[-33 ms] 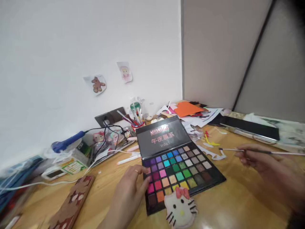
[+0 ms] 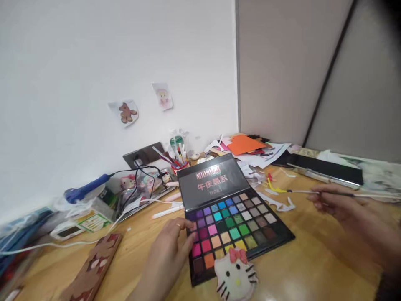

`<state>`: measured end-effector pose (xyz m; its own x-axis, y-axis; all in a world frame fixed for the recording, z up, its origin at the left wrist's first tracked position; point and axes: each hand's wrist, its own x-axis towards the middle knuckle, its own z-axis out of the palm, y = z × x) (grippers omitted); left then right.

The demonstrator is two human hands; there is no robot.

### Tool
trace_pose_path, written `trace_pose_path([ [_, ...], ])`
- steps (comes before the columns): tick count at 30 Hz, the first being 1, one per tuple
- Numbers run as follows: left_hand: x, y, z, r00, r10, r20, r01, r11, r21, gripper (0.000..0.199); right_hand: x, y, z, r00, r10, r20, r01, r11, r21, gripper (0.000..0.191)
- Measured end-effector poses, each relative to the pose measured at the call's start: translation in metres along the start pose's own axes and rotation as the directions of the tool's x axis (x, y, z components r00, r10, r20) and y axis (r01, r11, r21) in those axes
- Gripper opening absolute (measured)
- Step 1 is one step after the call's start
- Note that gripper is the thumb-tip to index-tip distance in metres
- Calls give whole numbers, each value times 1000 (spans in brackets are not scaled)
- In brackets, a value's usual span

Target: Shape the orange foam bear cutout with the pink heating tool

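An eyeshadow palette [image 2: 219, 228] lies with its lid raised on the wooden table. At its left edge rests my left hand [image 2: 171, 251], thumb and fingers touching the rim, apparently gripping it. To the right, my right hand [image 2: 341, 209] holds a thin brush [image 2: 303, 192] between its fingers, roughly level, its tip pointing left beside a yellow scrap [image 2: 275, 189]. A white cat-face piece [image 2: 236, 276] with a pink bow and black whiskers overlaps the palette's front edge.
At the left lie a brown patterned case [image 2: 94, 267], a blue glue gun [image 2: 87, 188], cables and a small box. A pen cup [image 2: 180, 165] stands behind the palette. Paper scraps [image 2: 246, 144] and a black phone-like object [image 2: 326, 169] are at the back right.
My right hand and the brush have shifted slightly up and left, and the tip has come closer to the yellow scrap. The view has moved slightly; my left hand stays at the palette.
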<state>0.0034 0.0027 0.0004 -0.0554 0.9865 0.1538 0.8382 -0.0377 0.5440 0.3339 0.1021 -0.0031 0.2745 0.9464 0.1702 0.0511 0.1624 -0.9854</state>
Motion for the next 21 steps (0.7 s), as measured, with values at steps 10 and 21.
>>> trace_pose_path([
  [10,100,84,15,957,284,53,-289,937,197,20,80,-10,37,975,-85,204,44,979,199,22],
  [21,241,134,87,935,325,145,-354,814,460,19,119,10,64,980,-111,165,77,977,199,25],
])
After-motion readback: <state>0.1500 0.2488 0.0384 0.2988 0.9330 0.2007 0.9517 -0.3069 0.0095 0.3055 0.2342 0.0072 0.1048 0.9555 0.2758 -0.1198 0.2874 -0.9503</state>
